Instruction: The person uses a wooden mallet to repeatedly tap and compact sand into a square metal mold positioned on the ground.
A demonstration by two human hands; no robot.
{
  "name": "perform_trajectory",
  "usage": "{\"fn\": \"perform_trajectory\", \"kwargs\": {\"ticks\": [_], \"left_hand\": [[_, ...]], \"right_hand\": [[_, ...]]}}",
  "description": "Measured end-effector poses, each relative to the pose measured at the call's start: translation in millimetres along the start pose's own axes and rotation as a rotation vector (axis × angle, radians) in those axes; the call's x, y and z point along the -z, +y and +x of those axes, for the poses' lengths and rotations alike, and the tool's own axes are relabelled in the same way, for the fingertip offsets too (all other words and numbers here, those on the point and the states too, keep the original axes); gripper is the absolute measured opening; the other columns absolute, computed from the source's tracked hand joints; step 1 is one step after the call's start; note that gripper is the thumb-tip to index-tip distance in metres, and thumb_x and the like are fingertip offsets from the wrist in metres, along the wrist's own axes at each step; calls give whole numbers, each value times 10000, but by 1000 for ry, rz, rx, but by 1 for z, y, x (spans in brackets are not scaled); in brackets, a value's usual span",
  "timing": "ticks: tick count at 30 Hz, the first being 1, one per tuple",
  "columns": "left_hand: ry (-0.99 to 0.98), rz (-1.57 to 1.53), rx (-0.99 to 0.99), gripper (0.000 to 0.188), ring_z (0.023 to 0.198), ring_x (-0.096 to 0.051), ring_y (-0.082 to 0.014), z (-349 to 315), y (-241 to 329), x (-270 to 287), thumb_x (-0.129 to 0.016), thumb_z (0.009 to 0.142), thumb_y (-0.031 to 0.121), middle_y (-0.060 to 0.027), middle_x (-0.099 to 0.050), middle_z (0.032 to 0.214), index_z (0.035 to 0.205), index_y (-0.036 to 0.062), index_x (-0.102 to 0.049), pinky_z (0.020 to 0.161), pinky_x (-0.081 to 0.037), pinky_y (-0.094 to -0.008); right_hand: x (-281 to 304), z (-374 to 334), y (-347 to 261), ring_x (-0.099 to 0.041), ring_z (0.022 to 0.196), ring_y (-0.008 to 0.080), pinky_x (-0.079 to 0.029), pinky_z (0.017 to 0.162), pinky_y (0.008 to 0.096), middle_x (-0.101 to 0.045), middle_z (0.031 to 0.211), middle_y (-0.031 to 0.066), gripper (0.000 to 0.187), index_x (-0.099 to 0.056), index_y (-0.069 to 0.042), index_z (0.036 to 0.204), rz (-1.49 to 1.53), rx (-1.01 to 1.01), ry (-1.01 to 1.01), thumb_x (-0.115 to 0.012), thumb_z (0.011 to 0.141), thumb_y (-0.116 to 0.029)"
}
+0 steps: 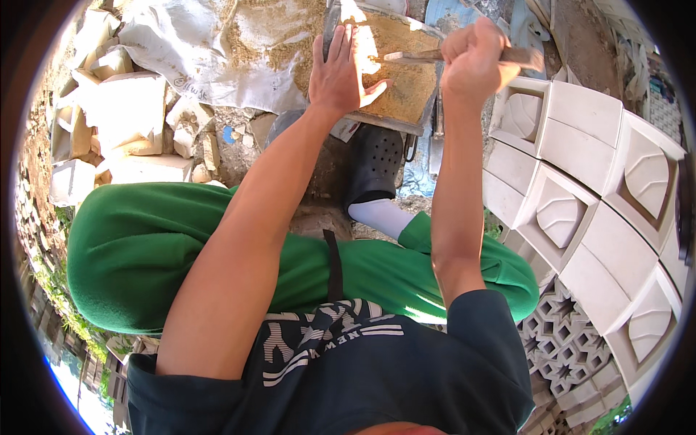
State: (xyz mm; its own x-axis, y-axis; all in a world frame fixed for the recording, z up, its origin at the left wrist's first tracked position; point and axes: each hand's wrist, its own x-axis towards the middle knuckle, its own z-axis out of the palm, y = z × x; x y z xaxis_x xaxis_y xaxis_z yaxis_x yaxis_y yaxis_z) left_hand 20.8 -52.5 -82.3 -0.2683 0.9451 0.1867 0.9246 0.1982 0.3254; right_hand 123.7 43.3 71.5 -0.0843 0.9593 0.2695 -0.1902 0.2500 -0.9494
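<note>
Broken pale masonry chunks [130,109] are littering the ground on the left, while cream cast blocks [576,145] with leaf-like reliefs are standing in rows on the right, star-patterned lattice blocks [569,333] sitting below them. A whitish sheet [210,61] is spreading across the top left, carrying patches of tan powder. Just right of it, a framed tray [384,123] is lying in front of the person, holding a layer of sandy material [406,94] and catching bright sunlight at its upper left. The left hand [337,83] is lying palm down over the tray's left side, its fingers spreading wide and its thumb pointing right. The right hand [475,61] is closing in a fist around a wooden stick [413,56], whose narrower end is reaching left above the sandy material. A dark perforated clog [377,156] is showing just below the tray, and green trousers [145,254] are covering the bent legs.
</note>
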Motion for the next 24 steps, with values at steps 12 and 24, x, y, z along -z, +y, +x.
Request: {"fn": "perform_trajectory", "kwargs": {"ticks": [12,24], "left_hand": [[11,-27,-7,1161,1528,-268,-283,2,4,-6,-596,840,762,-200,-391,1586,1554,-93,-270,1241,-135,-541],[77,16,58,1362,1573,-98,-313,33,5,-13,-529,700,954,-201,-152,1689,1629,46,-123,1234,-62,-609]], "right_hand": [[22,-9,23,-239,416,113,-212,428,327,-263,482,-6,453,-295,-106,590,76,18,-27,-538,969,-159],[31,5,-28,-153,448,128,-164,460,337,-224,485,7,454,-194,-130,575,177,68,143,-532,875,-167]]}}
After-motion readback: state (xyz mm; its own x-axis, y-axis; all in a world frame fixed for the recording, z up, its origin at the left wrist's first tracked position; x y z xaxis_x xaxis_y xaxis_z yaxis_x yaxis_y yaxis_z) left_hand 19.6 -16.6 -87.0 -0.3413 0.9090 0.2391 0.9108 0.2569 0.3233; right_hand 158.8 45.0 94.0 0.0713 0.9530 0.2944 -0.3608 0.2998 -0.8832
